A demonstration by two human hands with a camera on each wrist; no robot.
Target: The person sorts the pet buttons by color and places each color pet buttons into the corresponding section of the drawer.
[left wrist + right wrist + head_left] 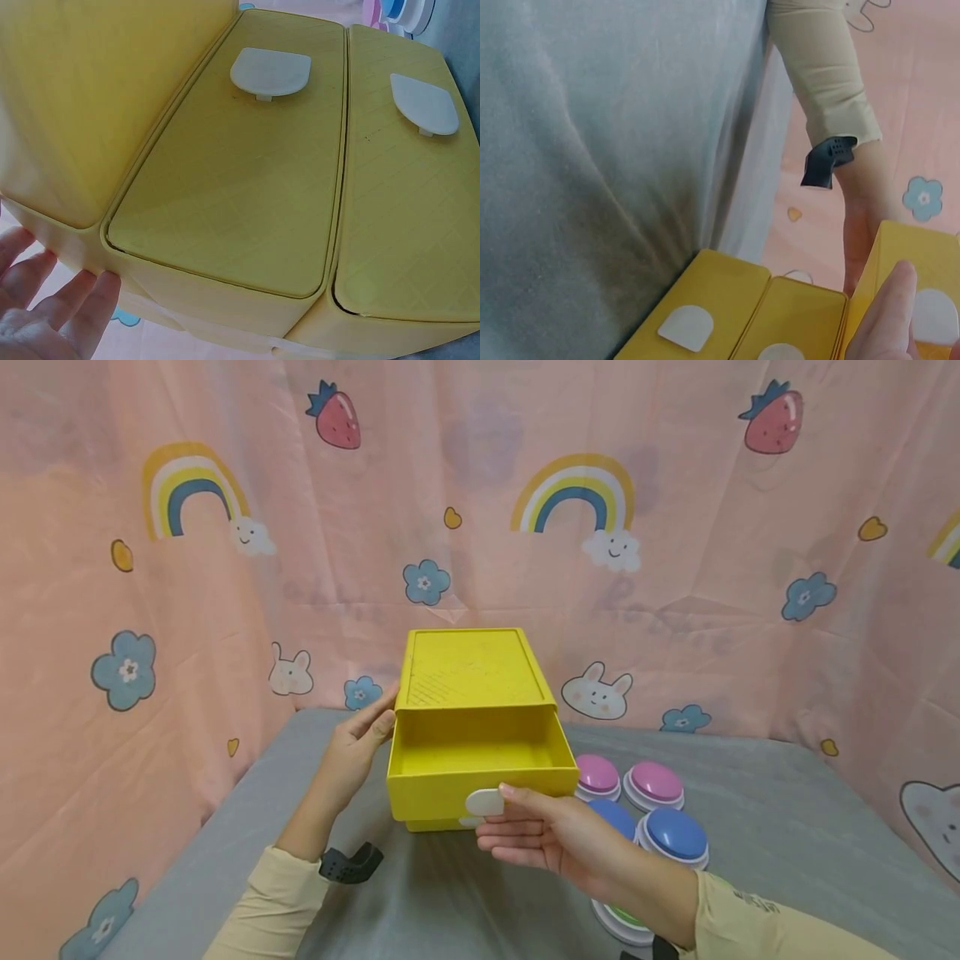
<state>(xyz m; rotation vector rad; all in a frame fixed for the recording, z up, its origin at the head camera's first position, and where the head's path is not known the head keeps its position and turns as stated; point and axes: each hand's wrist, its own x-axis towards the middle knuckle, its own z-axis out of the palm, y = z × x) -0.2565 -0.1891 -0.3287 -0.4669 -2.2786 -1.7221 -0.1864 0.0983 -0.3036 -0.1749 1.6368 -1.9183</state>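
Note:
A yellow drawer cabinet [472,668] stands on the grey cloth, its top drawer [427,797] pulled out toward me. Only the bare yellow inside shows in that drawer. My right hand [570,839] pinches the white drawer handle [483,802] at its right edge, with the thumb on top. Against the cabinet's left side rests my left hand [352,756], its fingers fairly straight; the left wrist view shows the fingertips [105,289] at the cabinet's edge. Two lower drawers with white handles [270,73] are closed in that view.
To the right of the cabinet sit several domed push buttons on white bases: pink ones [654,781], blue ones [677,833] and a green one partly hidden under my right forearm. A pink patterned curtain [480,485] hangs behind the grey cloth-covered table [787,827].

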